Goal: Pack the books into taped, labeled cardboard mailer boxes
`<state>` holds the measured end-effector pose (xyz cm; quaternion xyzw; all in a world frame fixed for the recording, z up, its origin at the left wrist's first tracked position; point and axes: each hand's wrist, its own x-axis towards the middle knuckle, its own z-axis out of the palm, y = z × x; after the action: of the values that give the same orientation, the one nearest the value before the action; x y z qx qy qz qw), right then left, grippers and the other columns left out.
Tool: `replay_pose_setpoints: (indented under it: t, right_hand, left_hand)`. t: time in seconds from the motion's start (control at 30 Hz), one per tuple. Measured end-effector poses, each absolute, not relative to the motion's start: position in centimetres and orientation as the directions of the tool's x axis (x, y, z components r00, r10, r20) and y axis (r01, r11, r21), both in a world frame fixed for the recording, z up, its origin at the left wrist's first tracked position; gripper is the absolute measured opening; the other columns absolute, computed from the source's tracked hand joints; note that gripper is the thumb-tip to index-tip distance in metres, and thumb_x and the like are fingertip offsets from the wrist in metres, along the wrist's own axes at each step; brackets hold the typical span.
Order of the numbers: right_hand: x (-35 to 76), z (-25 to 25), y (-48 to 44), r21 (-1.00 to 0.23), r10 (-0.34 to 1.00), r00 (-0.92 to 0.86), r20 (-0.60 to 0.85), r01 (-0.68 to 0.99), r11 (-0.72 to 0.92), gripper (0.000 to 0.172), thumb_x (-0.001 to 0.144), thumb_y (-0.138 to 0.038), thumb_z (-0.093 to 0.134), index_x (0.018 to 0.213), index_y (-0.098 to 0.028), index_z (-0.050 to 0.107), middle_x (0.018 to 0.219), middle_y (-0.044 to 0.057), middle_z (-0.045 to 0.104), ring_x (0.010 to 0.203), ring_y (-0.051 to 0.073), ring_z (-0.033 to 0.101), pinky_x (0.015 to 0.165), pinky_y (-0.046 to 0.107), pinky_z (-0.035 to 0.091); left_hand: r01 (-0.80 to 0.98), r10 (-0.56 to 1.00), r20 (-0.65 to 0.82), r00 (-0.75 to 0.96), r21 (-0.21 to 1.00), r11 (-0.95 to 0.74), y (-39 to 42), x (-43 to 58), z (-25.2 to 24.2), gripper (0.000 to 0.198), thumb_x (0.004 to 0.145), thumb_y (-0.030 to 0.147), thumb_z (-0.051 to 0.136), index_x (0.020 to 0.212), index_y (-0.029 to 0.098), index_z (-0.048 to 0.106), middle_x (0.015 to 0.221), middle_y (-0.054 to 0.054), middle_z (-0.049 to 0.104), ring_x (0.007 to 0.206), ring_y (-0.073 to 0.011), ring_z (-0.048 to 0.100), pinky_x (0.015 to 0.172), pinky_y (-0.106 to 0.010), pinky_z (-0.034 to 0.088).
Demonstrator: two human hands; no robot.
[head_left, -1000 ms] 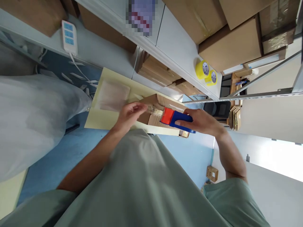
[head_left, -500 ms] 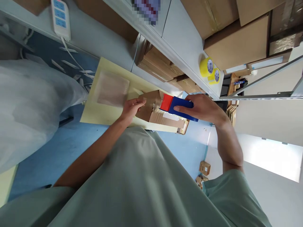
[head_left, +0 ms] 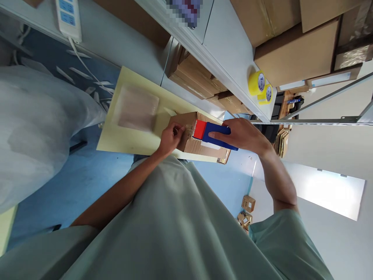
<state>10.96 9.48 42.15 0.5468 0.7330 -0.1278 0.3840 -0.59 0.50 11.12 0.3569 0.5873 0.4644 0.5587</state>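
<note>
A brown cardboard box (head_left: pixel 204 146) lies on a pale yellow table (head_left: pixel 128 136). My right hand (head_left: pixel 240 134) grips a red and blue tape dispenser (head_left: pixel 211 133), its red head pressed on the box's top near the left end. Clear tape stretches from the dispenser's head to my left hand (head_left: pixel 171 137). That hand is curled at the box's left end, fingers pinched on the tape's end and pressing it against the box. A clear plastic bag (head_left: pixel 135 109) lies flat on the table to the left.
A large white plastic sack (head_left: pixel 37 128) bulges at the left. Grey shelving (head_left: pixel 221 50) holds cardboard boxes (head_left: pixel 291 50) and two yellow tape rolls (head_left: pixel 260 87). A white power strip (head_left: pixel 68 17) hangs at upper left. Small boxes (head_left: pixel 246 204) sit on the blue floor.
The box has been turned so a closed face is up. The dispenser has moved to its left end, and my left hand has curled onto the tape there.
</note>
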Motion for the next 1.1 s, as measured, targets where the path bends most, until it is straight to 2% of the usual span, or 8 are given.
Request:
replay_pose_setpoints:
  t: [0.23,0.33,0.43,0.5,0.63,0.8,0.97,1.1]
  right_hand:
    - [10.5,42.8,9.4,0.235,0.678,-0.076,-0.731,0.905,0.354,0.069,0.107,-0.083,0.054,0.09,-0.02,0.075,0.081,0.009,0.073,0.08,0.026,0.068,0.073,0.034,0.037]
    - [10.9,42.8,9.4,0.226,0.67,-0.079,-0.738,0.907,0.356,0.07,0.106,-0.085,0.053,0.091,-0.02,0.075,0.08,0.009,0.072,0.079,0.025,0.067,0.074,0.034,0.037]
    - [11.5,42.6,9.4,0.201,0.659,-0.108,-0.744,0.905,0.375,0.072,0.106,-0.085,0.052,0.092,-0.02,0.076,0.078,0.009,0.072,0.077,0.024,0.066,0.074,0.035,0.037]
    - [11.7,42.4,9.3,0.183,0.652,-0.132,-0.747,0.902,0.392,0.073,0.107,-0.086,0.051,0.092,-0.019,0.076,0.079,0.009,0.072,0.077,0.024,0.066,0.073,0.035,0.037]
    - [11.8,42.6,8.8,0.189,0.651,-0.127,-0.748,0.9,0.393,0.07,0.107,-0.084,0.052,0.096,-0.019,0.076,0.083,0.01,0.074,0.078,0.024,0.067,0.073,0.035,0.037]
    - [11.8,43.2,7.7,0.216,0.643,-0.071,-0.762,0.909,0.356,0.064,0.107,-0.08,0.056,0.099,-0.02,0.076,0.083,0.009,0.076,0.079,0.024,0.068,0.071,0.034,0.037]
    - [12.9,43.0,7.3,0.25,0.678,-0.029,-0.734,0.917,0.309,0.064,0.108,-0.08,0.054,0.1,-0.021,0.077,0.085,0.01,0.077,0.081,0.025,0.07,0.071,0.034,0.037]
    - [14.2,42.3,7.6,0.242,0.681,-0.017,-0.732,0.928,0.282,0.067,0.107,-0.082,0.053,0.101,-0.02,0.078,0.085,0.01,0.077,0.08,0.025,0.07,0.071,0.035,0.039]
  left_hand:
    - [-0.115,0.895,-0.432,-0.112,0.9,0.42,-0.5,-0.7,9.1,0.024,0.088,0.027,0.079,0.103,0.021,0.062,0.101,-0.004,0.071,0.075,-0.0157,0.06,0.074,-0.031,0.051]
    - [-0.15,0.96,-0.277,-0.037,0.951,0.269,-1.1,-1.6,10.3,0.05,0.084,0.025,0.08,0.132,0.022,0.065,0.118,-0.006,0.072,0.091,-0.0178,0.066,0.081,-0.031,0.057]
    - [-0.092,0.995,-0.054,0.088,0.994,0.062,-0.7,-2.8,12.3,0.093,0.081,0.03,0.089,0.165,0.029,0.052,0.136,-0.01,0.066,0.109,-0.023,0.067,0.094,-0.036,0.061]
    - [-0.028,0.977,0.04,0.211,0.999,-0.034,0.3,-3.5,13.4,0.107,0.08,0.034,0.093,0.175,0.033,0.044,0.138,-0.011,0.063,0.116,-0.0271,0.067,0.1,-0.04,0.061]
    - [0.07,0.894,0.121,0.431,0.983,-0.167,2.7,-4.3,14.6,0.104,0.085,0.035,0.092,0.177,0.038,0.044,0.128,-0.008,0.066,0.119,-0.0307,0.068,0.107,-0.045,0.06]
    - [0.146,0.812,0.1,0.575,0.964,-0.221,4.9,-4.4,15.5,0.091,0.085,0.034,0.091,0.169,0.042,0.056,0.128,-0.005,0.07,0.118,-0.0277,0.071,0.107,-0.04,0.056]
    - [0.209,0.85,-0.011,0.526,0.971,-0.116,5.4,-3.8,15.8,0.065,0.076,0.037,0.099,0.139,0.039,0.081,0.109,-0.002,0.069,0.11,-0.0293,0.073,0.103,-0.039,0.057]
    - [0.25,0.891,-0.068,0.448,0.967,-0.052,4.6,-3.8,15.7,0.067,0.072,0.041,0.103,0.136,0.039,0.083,0.107,-0.003,0.068,0.11,-0.0319,0.072,0.104,-0.041,0.057]
